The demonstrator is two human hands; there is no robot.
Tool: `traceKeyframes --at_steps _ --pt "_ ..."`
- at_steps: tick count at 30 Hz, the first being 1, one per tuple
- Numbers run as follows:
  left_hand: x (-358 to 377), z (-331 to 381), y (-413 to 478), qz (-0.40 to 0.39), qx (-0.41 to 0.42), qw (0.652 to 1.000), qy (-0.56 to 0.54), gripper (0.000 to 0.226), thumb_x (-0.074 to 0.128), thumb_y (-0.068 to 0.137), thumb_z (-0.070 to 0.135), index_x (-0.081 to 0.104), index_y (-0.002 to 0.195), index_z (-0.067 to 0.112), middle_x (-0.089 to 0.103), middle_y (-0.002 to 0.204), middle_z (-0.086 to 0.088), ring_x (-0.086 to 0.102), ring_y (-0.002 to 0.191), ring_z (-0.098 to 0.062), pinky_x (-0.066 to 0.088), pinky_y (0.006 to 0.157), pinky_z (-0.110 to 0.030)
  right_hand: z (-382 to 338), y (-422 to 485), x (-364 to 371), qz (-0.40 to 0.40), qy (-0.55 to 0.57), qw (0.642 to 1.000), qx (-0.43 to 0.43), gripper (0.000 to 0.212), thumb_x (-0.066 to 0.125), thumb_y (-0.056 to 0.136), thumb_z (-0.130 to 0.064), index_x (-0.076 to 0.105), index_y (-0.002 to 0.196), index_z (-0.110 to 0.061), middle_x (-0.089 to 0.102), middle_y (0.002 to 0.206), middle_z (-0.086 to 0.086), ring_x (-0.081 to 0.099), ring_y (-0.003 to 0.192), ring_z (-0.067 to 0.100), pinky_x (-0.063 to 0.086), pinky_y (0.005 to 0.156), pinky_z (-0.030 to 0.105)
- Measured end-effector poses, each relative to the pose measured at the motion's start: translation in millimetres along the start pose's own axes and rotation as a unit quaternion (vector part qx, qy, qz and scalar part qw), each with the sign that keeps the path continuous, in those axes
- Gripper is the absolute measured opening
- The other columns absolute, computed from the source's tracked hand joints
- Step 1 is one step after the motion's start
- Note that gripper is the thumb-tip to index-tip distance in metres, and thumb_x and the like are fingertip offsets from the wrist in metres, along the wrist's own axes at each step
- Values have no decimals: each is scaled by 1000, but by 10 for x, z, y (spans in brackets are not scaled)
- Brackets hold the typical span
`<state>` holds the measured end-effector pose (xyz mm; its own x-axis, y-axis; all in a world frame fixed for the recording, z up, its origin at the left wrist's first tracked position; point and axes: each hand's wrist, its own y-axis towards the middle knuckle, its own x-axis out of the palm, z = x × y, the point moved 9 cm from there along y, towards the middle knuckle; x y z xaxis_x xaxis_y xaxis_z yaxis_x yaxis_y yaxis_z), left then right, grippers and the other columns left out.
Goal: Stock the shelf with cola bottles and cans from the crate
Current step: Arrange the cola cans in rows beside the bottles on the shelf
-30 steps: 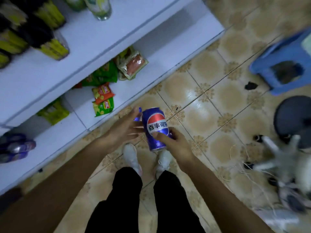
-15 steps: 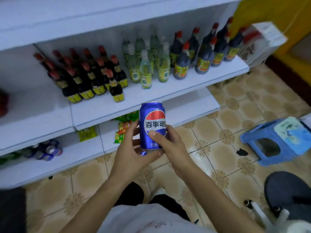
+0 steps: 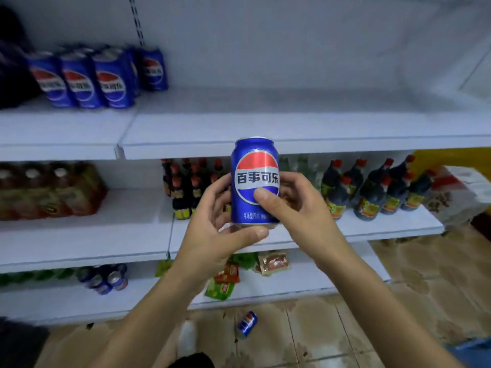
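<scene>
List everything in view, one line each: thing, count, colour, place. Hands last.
held cola can: one, blue, upright, centre.
shelved cola cans: at least five, blue, top tier, left.
shelf unit: one, white, three tiers visible.
sauce bottles: many, dark with red caps, middle tier.
wrapped bottle pack: one, brownish, middle tier, left.
low cans: a few, blue, bottom tier, left.
snack packets: several, green and red, bottom tier.
floor can: one, blue, lying on the tiles.
left hand: grips the held cola can's base.
right hand: grips it, thumb on the label.
</scene>
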<state>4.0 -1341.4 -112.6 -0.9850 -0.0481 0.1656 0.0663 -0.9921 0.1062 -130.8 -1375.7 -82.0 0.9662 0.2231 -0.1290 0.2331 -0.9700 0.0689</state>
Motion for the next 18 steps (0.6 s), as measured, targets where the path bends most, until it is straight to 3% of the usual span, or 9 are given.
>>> traceKeyframes --at_steps 3,6,11,13,15,18 --pt "-257 349 303 0 71 997 44 105 90 53 7 37 138 37 57 129 11 61 114 -12 55 83 -30 -371 348 216 -26 -47 998 -33 58 79 65 -36 55 116 -24 70 100 -8 68 86 2 55 69 19" --pt "-599 723 678 8 136 985 108 108 91 53 12 31 136 49 54 127 19 60 112 -8 56 84 -29 -686 769 473 -30 -65 995 -69 55 83 68 -27 55 116 -25 70 103 -9 68 88 4 58 72 25" --pt "-1308 1145 1409 18 190 940 282 117 89 53 42 10 138 57 38 136 31 44 123 9 43 96 -12 -937 1645 992 16 -60 992 -109 58 85 66 -19 54 116 -22 66 103 -12 63 84 -4 49 65 11" --pt "-1743 1178 1756 49 192 895 399 118 84 55 51 4 142 52 30 147 22 31 134 3 31 107 -18 -898 2039 1251 16 -73 992 -104 65 85 66 -20 50 120 -22 63 107 -11 61 90 0 50 67 13" --pt "-2190 1220 2096 95 195 820 530 114 83 61 51 10 149 38 26 153 7 23 139 -12 26 110 -30 -833 2435 1505 13 -83 992 -90 70 85 66 -20 47 125 -22 62 109 -8 61 95 7 52 74 19" --pt "-2678 1306 2507 122 212 717 653 103 85 61 45 32 145 21 36 148 -6 34 133 -29 36 106 -45 -791 2987 1819 29 -122 987 -99 67 85 67 -17 47 122 -19 62 105 -5 62 95 11 54 80 25"
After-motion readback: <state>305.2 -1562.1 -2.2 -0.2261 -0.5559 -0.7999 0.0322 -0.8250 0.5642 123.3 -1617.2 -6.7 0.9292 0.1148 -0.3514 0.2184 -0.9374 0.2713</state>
